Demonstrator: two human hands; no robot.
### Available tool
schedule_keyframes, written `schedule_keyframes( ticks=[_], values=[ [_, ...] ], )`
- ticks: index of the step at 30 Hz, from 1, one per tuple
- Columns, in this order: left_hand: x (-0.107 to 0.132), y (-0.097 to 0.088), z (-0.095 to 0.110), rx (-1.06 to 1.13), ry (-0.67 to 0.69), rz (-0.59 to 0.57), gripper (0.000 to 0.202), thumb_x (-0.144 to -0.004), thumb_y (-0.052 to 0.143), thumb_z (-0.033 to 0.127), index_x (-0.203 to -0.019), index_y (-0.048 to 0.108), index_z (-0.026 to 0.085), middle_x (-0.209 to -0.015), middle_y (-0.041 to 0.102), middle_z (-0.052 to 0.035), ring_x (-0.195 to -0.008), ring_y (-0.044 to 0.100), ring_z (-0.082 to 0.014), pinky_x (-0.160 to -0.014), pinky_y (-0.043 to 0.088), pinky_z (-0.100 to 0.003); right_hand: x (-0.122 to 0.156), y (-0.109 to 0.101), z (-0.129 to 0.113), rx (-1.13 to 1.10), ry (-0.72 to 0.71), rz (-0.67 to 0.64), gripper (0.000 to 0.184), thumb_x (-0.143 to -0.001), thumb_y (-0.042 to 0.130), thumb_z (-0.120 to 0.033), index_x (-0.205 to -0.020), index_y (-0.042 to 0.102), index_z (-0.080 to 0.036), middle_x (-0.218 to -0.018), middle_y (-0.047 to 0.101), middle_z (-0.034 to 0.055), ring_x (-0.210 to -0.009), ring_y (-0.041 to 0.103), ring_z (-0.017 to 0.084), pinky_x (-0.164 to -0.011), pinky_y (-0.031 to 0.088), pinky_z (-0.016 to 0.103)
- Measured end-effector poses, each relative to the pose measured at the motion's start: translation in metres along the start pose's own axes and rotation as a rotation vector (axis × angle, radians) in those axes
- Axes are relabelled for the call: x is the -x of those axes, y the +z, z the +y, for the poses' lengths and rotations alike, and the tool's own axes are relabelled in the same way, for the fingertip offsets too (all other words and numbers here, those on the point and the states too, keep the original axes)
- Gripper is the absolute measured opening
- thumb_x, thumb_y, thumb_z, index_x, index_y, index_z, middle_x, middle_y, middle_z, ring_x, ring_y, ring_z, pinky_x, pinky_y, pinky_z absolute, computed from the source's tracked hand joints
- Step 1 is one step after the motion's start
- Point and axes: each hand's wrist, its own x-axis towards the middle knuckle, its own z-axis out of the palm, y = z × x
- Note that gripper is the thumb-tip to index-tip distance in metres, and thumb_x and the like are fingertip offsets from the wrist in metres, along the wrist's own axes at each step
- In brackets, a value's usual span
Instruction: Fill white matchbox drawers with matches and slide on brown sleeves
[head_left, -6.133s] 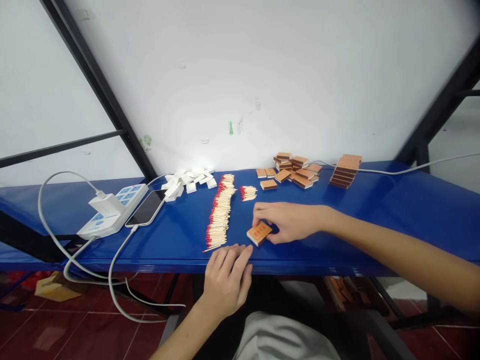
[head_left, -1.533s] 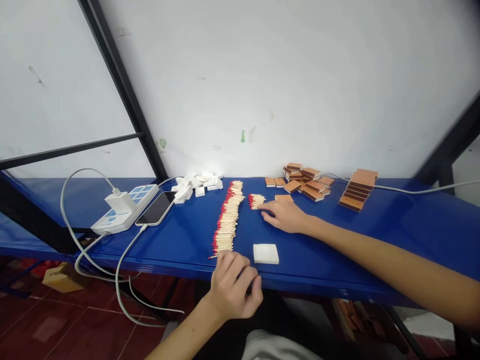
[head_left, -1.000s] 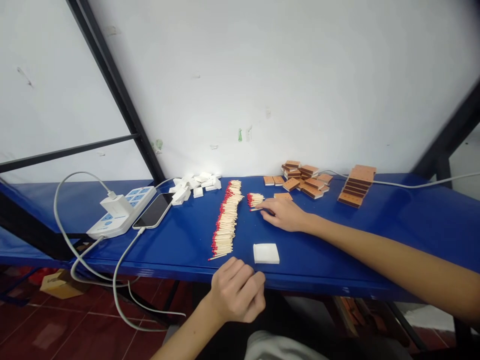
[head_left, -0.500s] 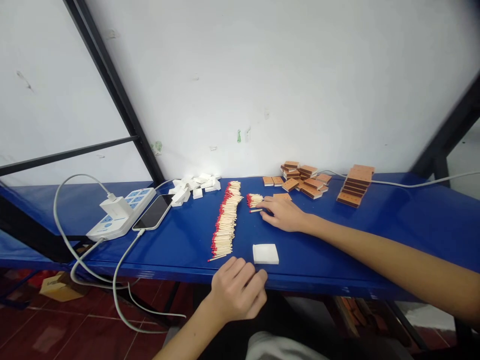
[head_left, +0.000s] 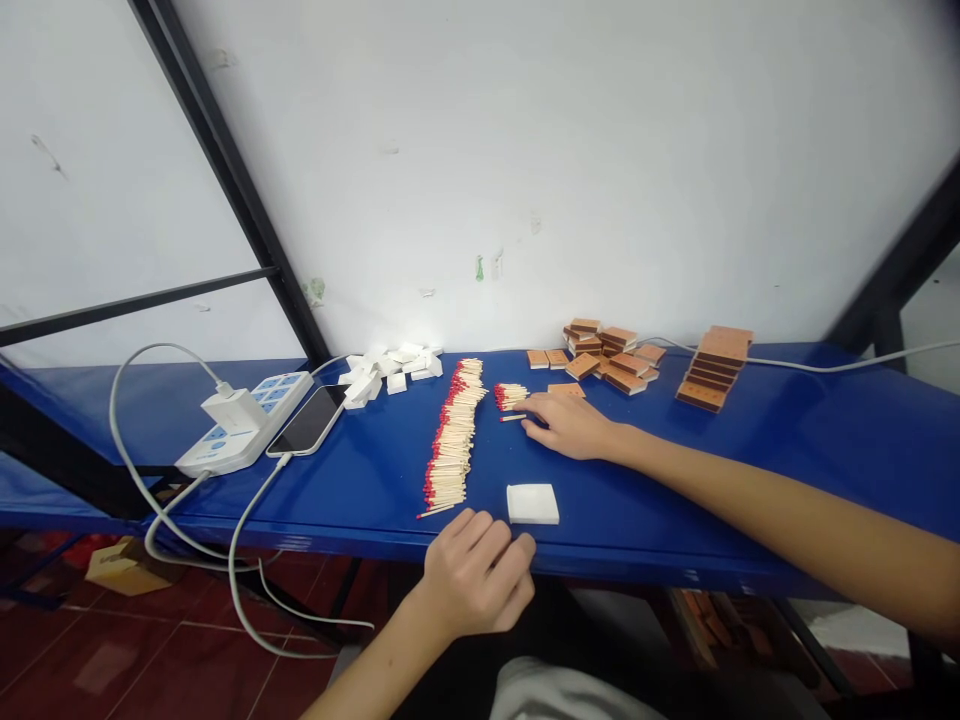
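My right hand [head_left: 568, 425] reaches over the tabletop with its fingers stretched out and apart. Its fingertips touch the stick ends of a small group of red-tipped matches [head_left: 511, 397]. One single match [head_left: 514, 417] lies a little nearer, its plain end between index finger and thumb. To the left runs a long heaped row of matches [head_left: 453, 435], heads facing left. My left hand [head_left: 480, 572] rests curled into a loose fist at the front edge, and nothing shows in it. Just beyond it lies a white matchbox tray [head_left: 533, 504]. Behind my right hand a brown matchbox [head_left: 567, 390] is partly hidden.
Brown matchboxes lie piled [head_left: 619, 355] by the wall, with a leaning stack [head_left: 715, 368] farther right. White trays [head_left: 394, 370] are heaped at the back left. A phone [head_left: 307, 420] and a power strip [head_left: 247, 425] with white cables occupy the left of the blue table [head_left: 810, 430].
The camera view has shifted very slightly. Both hands and the matches stay practically where they were.
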Motion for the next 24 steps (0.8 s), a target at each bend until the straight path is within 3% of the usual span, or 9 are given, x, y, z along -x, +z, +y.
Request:
schedule_keyframes(
  ticks=[12, 21, 24],
  values=[
    [-0.0009, 0.0002, 0.0001, -0.008, 0.0, 0.0, 0.012, -0.078, 0.054, 0.011, -0.082, 0.064, 0.015, -0.061, 0.047, -0.0013, -0.059, 0.035, -0.0171, -0.054, 0.028, -0.032, 0.0006, 0.0005, 0.0003, -0.013, 0.003, 0.001, 0.041, -0.096, 0.045, -0.027, -0.134, 0.06, -0.022, -0.129, 0.067, 0.0091, -0.112, 0.063, 0.025, -0.09, 0.046, 0.035],
    [-0.0015, 0.0002, 0.0001, -0.013, 0.001, 0.002, 0.011, -0.078, 0.054, 0.011, -0.082, 0.064, 0.015, -0.061, 0.047, -0.0012, -0.059, 0.036, -0.017, -0.054, 0.027, -0.032, -0.0001, -0.0009, 0.0002, -0.022, 0.008, -0.02, 0.042, -0.096, 0.045, -0.028, -0.133, 0.06, -0.02, -0.129, 0.067, 0.0099, -0.11, 0.063, 0.025, -0.087, 0.045, 0.034],
    [-0.0017, -0.0002, 0.0001, -0.02, 0.0, -0.003, 0.012, -0.077, 0.053, 0.011, -0.082, 0.064, 0.015, -0.06, 0.047, -0.0007, -0.058, 0.037, -0.0167, -0.054, 0.027, -0.032, -0.0001, -0.0032, -0.001, -0.037, 0.017, -0.017, 0.04, -0.095, 0.046, -0.028, -0.131, 0.061, -0.019, -0.122, 0.07, 0.0098, -0.101, 0.065, 0.024, -0.08, 0.045, 0.032]
  ],
)
